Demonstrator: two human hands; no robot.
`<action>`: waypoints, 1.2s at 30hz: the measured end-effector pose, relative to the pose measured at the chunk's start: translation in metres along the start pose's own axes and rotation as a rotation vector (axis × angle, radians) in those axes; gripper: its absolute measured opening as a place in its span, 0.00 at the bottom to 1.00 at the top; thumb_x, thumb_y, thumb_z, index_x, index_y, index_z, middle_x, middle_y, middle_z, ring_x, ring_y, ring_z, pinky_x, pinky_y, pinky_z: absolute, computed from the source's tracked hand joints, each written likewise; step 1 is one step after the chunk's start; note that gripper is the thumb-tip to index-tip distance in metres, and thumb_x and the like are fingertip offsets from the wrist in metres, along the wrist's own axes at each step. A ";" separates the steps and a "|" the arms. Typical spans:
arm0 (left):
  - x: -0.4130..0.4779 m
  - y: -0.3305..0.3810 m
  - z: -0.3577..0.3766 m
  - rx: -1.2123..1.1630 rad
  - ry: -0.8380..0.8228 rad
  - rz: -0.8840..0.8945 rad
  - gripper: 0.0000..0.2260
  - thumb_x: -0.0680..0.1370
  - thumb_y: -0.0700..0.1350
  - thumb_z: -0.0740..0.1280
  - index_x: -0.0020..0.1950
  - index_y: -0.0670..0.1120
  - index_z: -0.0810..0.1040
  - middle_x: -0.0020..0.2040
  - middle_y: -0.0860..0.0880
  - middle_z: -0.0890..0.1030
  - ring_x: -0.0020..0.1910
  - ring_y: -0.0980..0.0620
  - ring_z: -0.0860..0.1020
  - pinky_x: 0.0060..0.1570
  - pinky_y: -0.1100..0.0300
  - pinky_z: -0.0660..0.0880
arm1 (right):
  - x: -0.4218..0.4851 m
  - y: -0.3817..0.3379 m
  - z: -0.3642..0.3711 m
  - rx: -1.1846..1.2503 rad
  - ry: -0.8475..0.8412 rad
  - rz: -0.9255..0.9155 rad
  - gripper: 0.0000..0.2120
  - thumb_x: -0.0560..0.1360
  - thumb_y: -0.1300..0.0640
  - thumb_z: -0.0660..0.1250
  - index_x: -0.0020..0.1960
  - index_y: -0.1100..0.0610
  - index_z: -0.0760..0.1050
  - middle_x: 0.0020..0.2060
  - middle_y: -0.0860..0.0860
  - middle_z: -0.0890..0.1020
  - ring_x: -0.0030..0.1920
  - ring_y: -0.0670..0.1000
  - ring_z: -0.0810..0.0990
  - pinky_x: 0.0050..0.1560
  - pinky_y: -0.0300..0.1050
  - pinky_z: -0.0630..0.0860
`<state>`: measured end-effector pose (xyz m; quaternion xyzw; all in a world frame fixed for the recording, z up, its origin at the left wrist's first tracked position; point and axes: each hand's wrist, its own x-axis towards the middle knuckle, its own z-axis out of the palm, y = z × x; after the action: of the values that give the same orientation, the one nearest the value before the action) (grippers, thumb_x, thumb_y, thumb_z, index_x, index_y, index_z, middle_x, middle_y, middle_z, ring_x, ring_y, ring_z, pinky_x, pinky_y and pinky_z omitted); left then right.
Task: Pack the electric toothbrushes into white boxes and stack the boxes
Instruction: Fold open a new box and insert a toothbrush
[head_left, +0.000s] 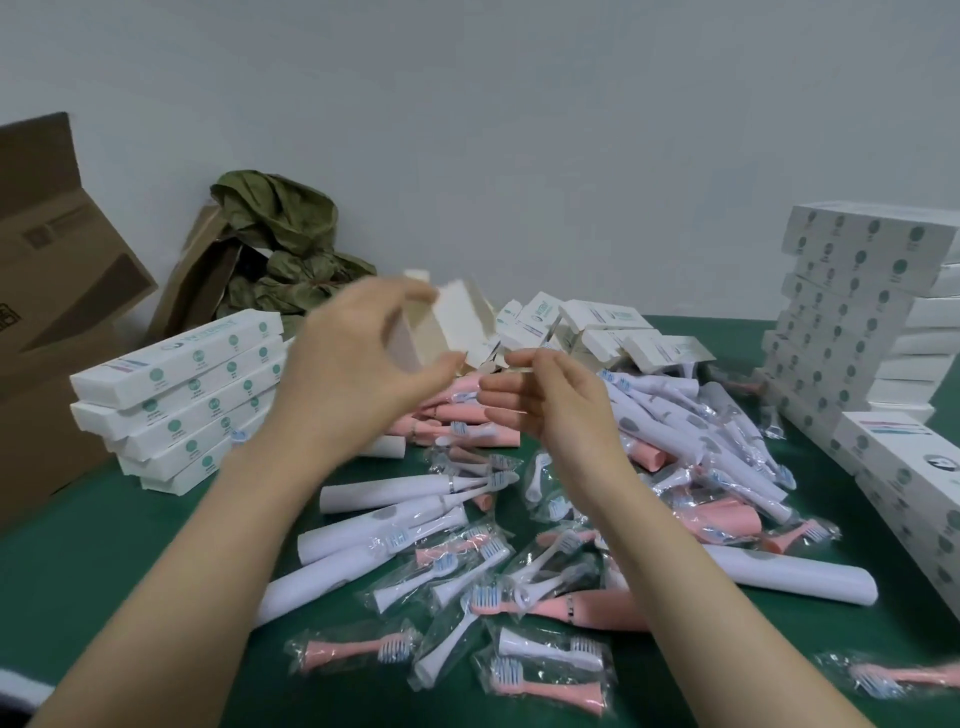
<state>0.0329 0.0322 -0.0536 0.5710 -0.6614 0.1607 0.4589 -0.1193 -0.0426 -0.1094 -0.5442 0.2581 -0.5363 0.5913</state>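
Observation:
My left hand grips an open white box, raised above the table with its end flaps spread. My right hand is just right of it, fingertips at a flap edge; the picture is blurred and the contact is unclear. Below lies a heap of white toothbrushes and pink toothbrushes, with bagged brush heads scattered toward me. A stack of packed white boxes stands at the left. Taller stacks rise at the right.
Several empty open boxes lie behind the heap. A brown carton stands at far left, with a paper bag and green cloth against the wall. More boxes sit at the right edge of the green table.

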 end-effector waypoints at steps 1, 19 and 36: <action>0.002 -0.004 -0.008 -0.050 0.068 -0.062 0.18 0.67 0.51 0.76 0.55 0.51 0.79 0.49 0.60 0.77 0.45 0.63 0.72 0.48 0.65 0.70 | 0.003 0.002 0.000 -0.084 -0.006 0.017 0.11 0.82 0.61 0.55 0.47 0.59 0.75 0.34 0.52 0.84 0.35 0.50 0.84 0.35 0.39 0.80; -0.006 -0.036 0.000 -0.154 0.140 -0.336 0.16 0.69 0.47 0.75 0.56 0.50 0.81 0.47 0.58 0.78 0.46 0.59 0.74 0.48 0.62 0.72 | 0.012 0.051 0.064 -1.597 -0.952 -0.266 0.13 0.74 0.63 0.64 0.58 0.57 0.77 0.53 0.56 0.79 0.55 0.57 0.75 0.53 0.53 0.75; 0.006 -0.039 0.067 0.072 -0.083 -0.102 0.23 0.69 0.50 0.73 0.61 0.44 0.76 0.57 0.48 0.77 0.58 0.49 0.73 0.54 0.66 0.61 | 0.021 -0.070 -0.032 0.045 0.448 -0.527 0.02 0.77 0.61 0.66 0.49 0.59 0.77 0.41 0.48 0.82 0.47 0.45 0.82 0.49 0.37 0.77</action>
<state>0.0406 -0.0321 -0.0965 0.6265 -0.6436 0.1369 0.4179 -0.1665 -0.0616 -0.0483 -0.4478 0.2202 -0.7823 0.3728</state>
